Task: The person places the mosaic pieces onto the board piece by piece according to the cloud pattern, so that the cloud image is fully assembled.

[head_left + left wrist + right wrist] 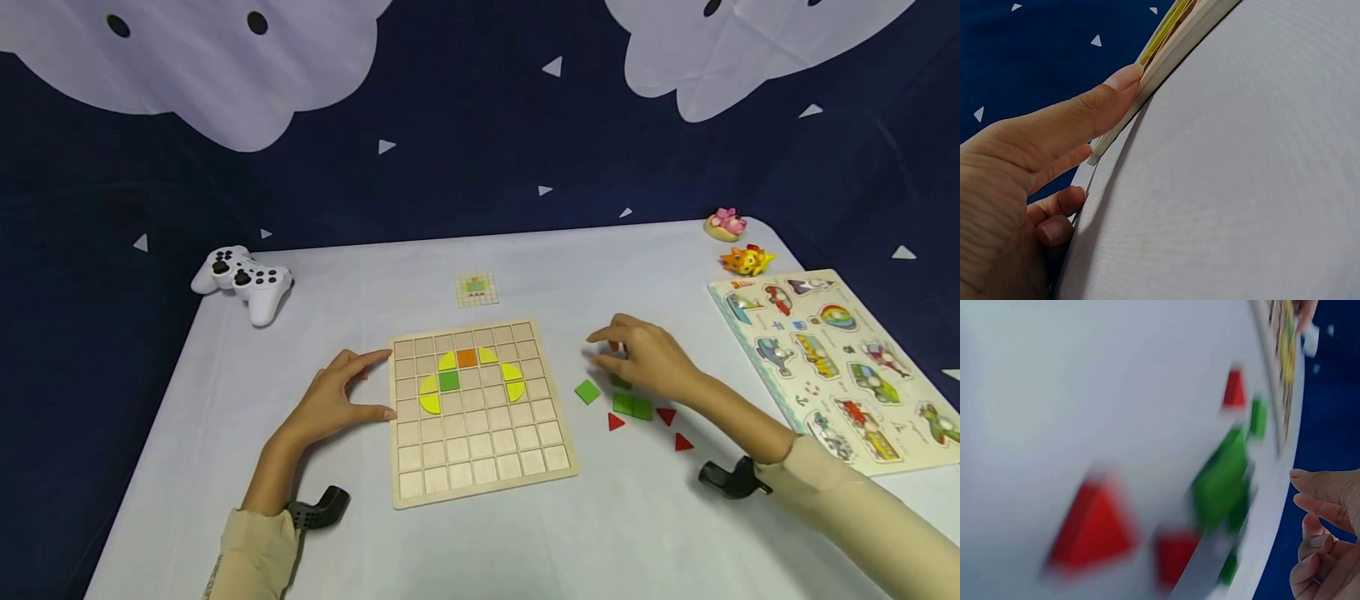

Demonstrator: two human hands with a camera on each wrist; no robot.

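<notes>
The pale worktop (pixel 525 533) carries everything, backed by a dark blue cloth with white triangles. Largest on it is the wooden grid board (pixel 480 454) at the centre, with yellow curved pieces, an orange square and a green square seated in its upper rows. At the right edge lies a vehicle peg puzzle (pixel 840 367), with two small toy figures (pixel 738 246) beyond it. A white game controller (pixel 243 279) sits at the far left corner, and a small pattern card (pixel 477 288) lies just behind the board.

The left hand (pixel 333 404) rests against the board's left edge, fingers straight and relaxed — the thumb tip presses the rim in the wrist view. The right hand (pixel 648 358) hovers over the loose pieces right of the board, fingers curled down; whether it pinches one I cannot tell. Around it lie green squares (pixel 632 406) and red triangles (pixel 682 442) — all apart from the board.
</notes>
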